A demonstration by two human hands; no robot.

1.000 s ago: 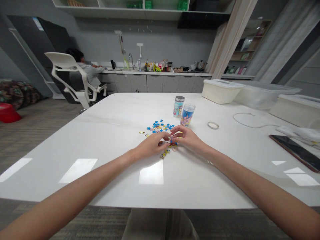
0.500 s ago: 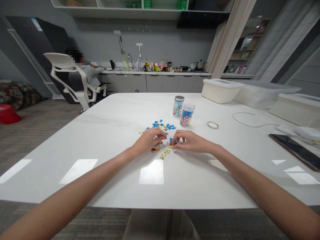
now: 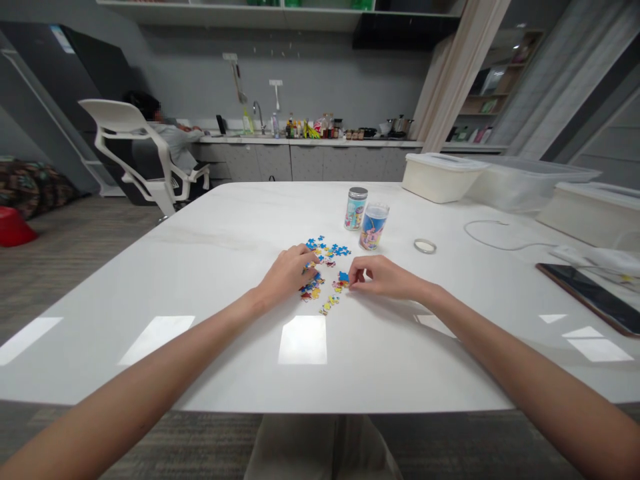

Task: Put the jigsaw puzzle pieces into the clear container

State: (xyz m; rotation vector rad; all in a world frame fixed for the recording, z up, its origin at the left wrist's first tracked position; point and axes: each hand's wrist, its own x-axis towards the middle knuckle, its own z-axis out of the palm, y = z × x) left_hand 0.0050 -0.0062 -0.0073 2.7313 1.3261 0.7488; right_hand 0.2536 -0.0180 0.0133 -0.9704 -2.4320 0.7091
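Loose jigsaw puzzle pieces (image 3: pixel 327 251), blue, yellow and red, lie in a pile on the white table. My left hand (image 3: pixel 289 275) rests over the pile's left side, its fingers bent and apart, with pieces under and beside them. On the right, my right hand (image 3: pixel 377 276) is closed in a pinch at the edge of a small joined cluster (image 3: pixel 343 280) of blue and reddish pieces. The piece at its fingertips is mostly hidden. A short strip of yellow pieces (image 3: pixel 329 305) lies nearer to me, between the hands.
Behind the pieces stand a lidded picture jar (image 3: pixel 355 209) and an open one (image 3: pixel 373 228). A ring-shaped lid (image 3: pixel 425 247) lies to their right. Further right are a cable, a phone (image 3: pixel 590 297) and storage boxes (image 3: pixel 443 179). A person sits at the back left.
My left hand has drawn slightly left, its fingers further apart, uncovering some pieces. My right hand has stayed at the cluster, its fingers more closed. The view has tilted down slightly.
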